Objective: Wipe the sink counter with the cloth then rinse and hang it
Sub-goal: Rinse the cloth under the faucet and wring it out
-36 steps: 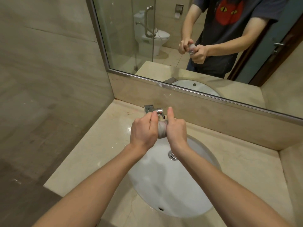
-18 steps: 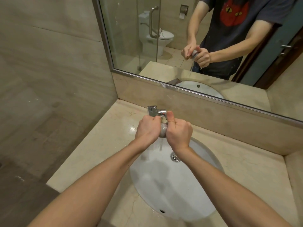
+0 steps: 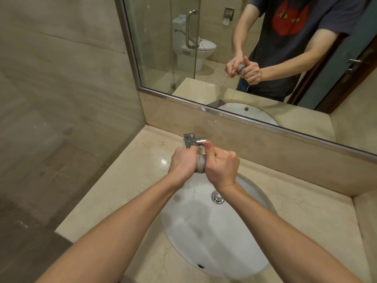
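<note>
A small grey cloth (image 3: 200, 164) is bunched into a tight roll between my two fists, held over the back of the white sink basin (image 3: 240, 252), just under the chrome tap (image 3: 192, 140). My left hand (image 3: 182, 161) grips its left end and my right hand (image 3: 221, 167) grips its right end, thumb pointing up towards the tap. Only the middle of the cloth shows between the hands. A thin trickle of water falls from the cloth into the basin. The beige marble counter (image 3: 130, 180) surrounds the basin and looks wet near the tap.
The chrome drain plug (image 3: 217, 197) sits in the basin below my right wrist. A large mirror (image 3: 265, 58) with a metal frame stands behind the counter and reflects me, a toilet and a glass partition. A tiled wall closes the left side.
Both fists have twisted against each other on the cloth, and my right thumb now points up at the tap. The view has shifted slightly.
</note>
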